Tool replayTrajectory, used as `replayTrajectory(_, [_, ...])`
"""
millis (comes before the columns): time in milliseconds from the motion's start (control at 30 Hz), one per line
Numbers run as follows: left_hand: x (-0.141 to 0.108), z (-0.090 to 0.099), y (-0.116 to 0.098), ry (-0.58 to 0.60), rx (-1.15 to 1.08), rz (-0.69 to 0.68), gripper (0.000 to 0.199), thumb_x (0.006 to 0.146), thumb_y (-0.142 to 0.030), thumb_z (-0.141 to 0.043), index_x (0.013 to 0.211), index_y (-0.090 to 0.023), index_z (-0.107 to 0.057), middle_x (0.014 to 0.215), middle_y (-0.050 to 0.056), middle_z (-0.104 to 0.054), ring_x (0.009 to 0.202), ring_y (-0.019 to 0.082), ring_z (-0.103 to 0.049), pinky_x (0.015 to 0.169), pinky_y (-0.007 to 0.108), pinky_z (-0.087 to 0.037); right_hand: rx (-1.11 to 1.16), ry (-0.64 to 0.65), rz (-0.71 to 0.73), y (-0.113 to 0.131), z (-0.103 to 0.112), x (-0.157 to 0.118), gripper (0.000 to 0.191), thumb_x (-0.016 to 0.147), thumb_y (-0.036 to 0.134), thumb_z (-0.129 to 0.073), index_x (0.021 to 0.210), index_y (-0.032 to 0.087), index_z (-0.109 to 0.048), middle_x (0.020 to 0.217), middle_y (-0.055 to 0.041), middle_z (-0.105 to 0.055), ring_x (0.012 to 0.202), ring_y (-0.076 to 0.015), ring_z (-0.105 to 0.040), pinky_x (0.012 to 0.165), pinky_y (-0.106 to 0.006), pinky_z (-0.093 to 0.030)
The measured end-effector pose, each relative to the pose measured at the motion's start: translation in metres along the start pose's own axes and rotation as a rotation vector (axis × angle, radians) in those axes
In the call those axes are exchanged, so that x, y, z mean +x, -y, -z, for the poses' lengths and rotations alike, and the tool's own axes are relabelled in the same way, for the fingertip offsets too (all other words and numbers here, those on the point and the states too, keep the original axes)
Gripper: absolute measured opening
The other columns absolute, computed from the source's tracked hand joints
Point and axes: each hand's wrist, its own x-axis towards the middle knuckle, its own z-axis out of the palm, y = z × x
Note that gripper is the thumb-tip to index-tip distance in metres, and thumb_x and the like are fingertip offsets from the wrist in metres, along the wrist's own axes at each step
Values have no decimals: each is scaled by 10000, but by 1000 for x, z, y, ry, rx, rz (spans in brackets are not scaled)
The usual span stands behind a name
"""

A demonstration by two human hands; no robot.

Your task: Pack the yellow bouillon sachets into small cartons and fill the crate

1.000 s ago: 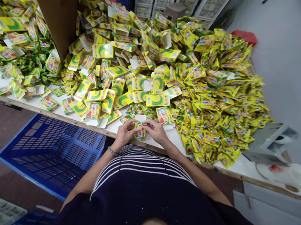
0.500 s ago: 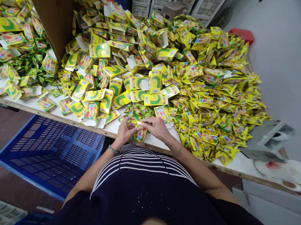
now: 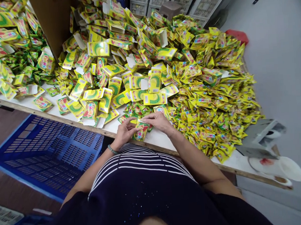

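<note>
A small yellow-and-green printed carton box stands at the table's front edge, its printed face towards me. My left hand grips it from the left, thumb across the front and fingers behind. My right hand has its fingertips pinched together at the white flap on the box's upper end. Just behind my hands lies a small heap of green sachets. Another carton box is partly hidden behind my right hand.
Many cartons are piled at the back. Yellow packets form a big heap on the right, beside a grey tape dispenser. A brown divider stands at left. Below the table edge sits a blue crate.
My right hand has drawn up and slightly right, uncovering more of the box front and its white flap. My left hand keeps its grip. The view has shifted slightly.
</note>
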Motion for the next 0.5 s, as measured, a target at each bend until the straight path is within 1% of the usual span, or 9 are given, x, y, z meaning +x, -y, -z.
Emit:
replayTrajectory(100, [0, 2, 4, 2, -12, -9, 622, 697, -380, -839, 1229, -195, -574, 828, 20, -713, 806, 182, -708, 761, 282, -548, 49, 46, 10, -1, 1, 0, 293, 760, 441, -733, 909, 204, -817, 884, -59, -791, 814, -235, -734, 763, -356, -581])
replayTrajectory(200, [0, 1, 5, -15, -2, -14, 625, 705, -400, -830, 1241, -196, -581, 834, 24, -718, 788, 172, -694, 734, 264, -528, 20, 64, 49, -1, 1, -6, 312, 794, 475, -709, 939, 219, -812, 945, -65, -790, 888, -246, -733, 823, -391, -578])
replayTrajectory(267, [0, 1, 4, -21, 35, -38, 601, 731, -405, -808, 1252, -198, -590, 806, 11, -707, 722, 145, -658, 677, 239, -495, -47, 18, 141, -2, -2, -12, 275, 828, 455, -691, 956, 242, -810, 997, -65, -785, 939, -242, -719, 880, -412, -561])
replayTrajectory(333, [0, 0, 3, -15, 92, -82, 534, 771, -406, -772, 1240, -203, -616, 760, -10, -680, 660, 119, -606, 628, 223, -453, -106, -44, 232, -5, -8, -19, 237, 850, 421, -682, 983, 268, -805, 1042, -58, -778, 972, -235, -701, 937, -425, -534])
replayTrajectory(367, [0, 0, 3, -12, 121, -101, 496, 792, -408, -752, 1227, -205, -630, 740, -17, -665, 636, 111, -580, 610, 220, -434, -119, -71, 254, -8, -11, -22, 227, 854, 410, -682, 992, 276, -803, 1048, -54, -776, 973, -232, -694, 951, -426, -524])
replayTrajectory(433, [1, -1, 3, -14, 164, -120, 445, 819, -414, -724, 1202, -204, -643, 730, -20, -653, 612, 105, -553, 590, 221, -410, -122, -128, 243, -13, -19, -24, 223, 861, 400, -679, 1008, 283, -798, 1039, -49, -776, 959, -227, -687, 949, -420, -520])
replayTrajectory(500, [0, -2, 4, -19, 181, -110, 451, 824, -419, -719, 1207, -203, -619, 749, -14, -669, 623, 112, -570, 595, 224, -412, -122, -188, 221, -16, -27, -23, 221, 864, 392, -681, 1019, 280, -793, 1023, -52, -774, 955, -227, -681, 933, -413, -523])
